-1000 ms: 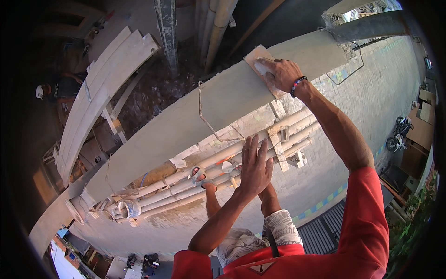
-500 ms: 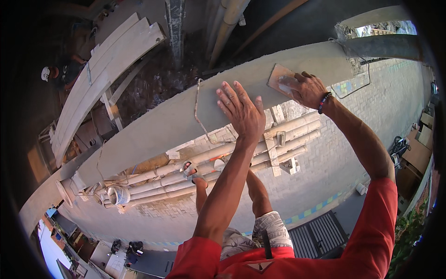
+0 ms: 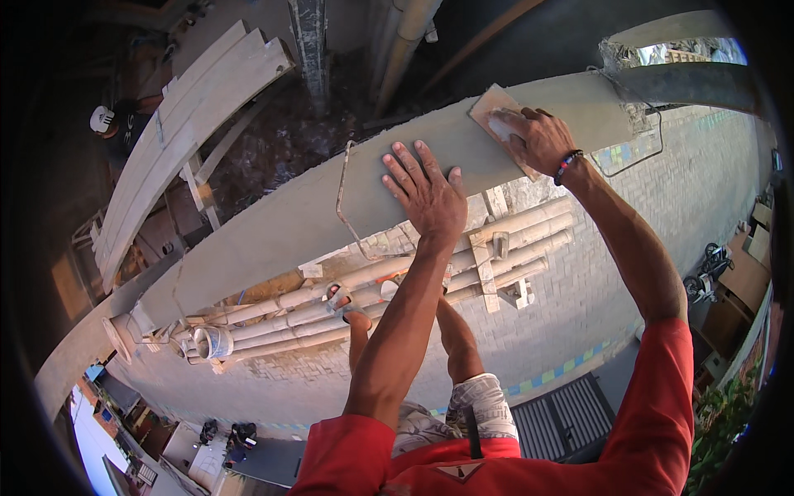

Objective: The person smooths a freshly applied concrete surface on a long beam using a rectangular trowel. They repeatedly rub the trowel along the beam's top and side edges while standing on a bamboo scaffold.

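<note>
My right hand (image 3: pixel 542 145) is closed round the back of a flat rectangular plastering float (image 3: pixel 490 106). The float's face lies against the smooth grey plastered beam (image 3: pixel 273 215), set slantwise across its width; the grip itself is mostly hidden by my fingers. To the left of it, my left hand (image 3: pixel 426 194) rests palm down on the same beam, fingers stretched and apart, holding nothing. A bent metal rod (image 3: pixel 340 194) crosses the beam just left of that hand, and another bent rod (image 3: pixel 659 136) hangs over it at the right.
Below the beam, several bamboo poles (image 3: pixel 281 310) with wooden crosspieces (image 3: pixel 484 273) form a scaffold under my feet. A white bucket (image 3: pixel 213 341) stands at its left end. Curved boards (image 3: pixel 190 124) rise at the far left, near another person (image 3: pixel 116 128). Paved ground (image 3: pixel 612 256) lies far below.
My right hand has pushed the float toward the beam's far edge and slightly left. My left hand has barely shifted. The person at far left has moved a little to the right.
</note>
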Motion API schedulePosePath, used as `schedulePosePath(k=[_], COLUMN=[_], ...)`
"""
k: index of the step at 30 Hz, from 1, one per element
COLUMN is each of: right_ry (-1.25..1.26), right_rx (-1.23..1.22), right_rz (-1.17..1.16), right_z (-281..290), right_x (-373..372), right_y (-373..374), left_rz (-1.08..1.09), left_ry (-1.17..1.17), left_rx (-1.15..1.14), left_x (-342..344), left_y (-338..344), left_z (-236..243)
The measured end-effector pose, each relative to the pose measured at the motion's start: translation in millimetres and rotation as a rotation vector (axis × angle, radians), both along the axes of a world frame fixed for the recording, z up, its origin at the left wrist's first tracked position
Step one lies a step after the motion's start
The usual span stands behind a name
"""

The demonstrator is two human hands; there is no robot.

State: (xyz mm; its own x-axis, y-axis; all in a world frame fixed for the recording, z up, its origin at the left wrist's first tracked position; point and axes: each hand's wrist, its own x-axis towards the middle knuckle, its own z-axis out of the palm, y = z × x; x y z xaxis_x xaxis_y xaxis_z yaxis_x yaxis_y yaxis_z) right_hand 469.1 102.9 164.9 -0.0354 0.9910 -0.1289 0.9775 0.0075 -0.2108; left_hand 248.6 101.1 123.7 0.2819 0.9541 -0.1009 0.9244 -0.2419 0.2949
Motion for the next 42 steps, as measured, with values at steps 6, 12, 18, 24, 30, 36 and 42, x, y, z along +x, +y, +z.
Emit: schedulePosePath(k=[6, 12, 18, 24, 30, 36, 42], right_ry=[0.030, 0.033, 0.095, 0.079, 0.074, 0.088, 0.135], right_rx=[-0.031, -0.050, 0.079, -0.045, 0.103, -0.012, 0.054], right_rz=[0.134, -0.109, 0.065, -0.114, -0.029, -0.094, -0.149], right_z=[0, 12, -6, 10, 1, 1, 0], right_x=[-13, -14, -1, -43, 4, -71, -42], right_y=[-27, 15, -56, 1, -59, -13, -43], left_rz=[0.002, -0.015, -0.120, -0.365, -0.084, 0.296, 0.488], left_ry=[0.012, -0.024, -0.346, -0.266, 0.198, 0.226, 0.100], left_rx=[0.019, 0.004, -0.032, -0.532, -0.845, -0.849, -0.730], left_x=[-8, -2, -36, -123, -304, -395, -412], left_y=[0, 0, -53, -194, -268, -292, -295], left_z=[-4, 3, 43, 47, 30, -1, -9])
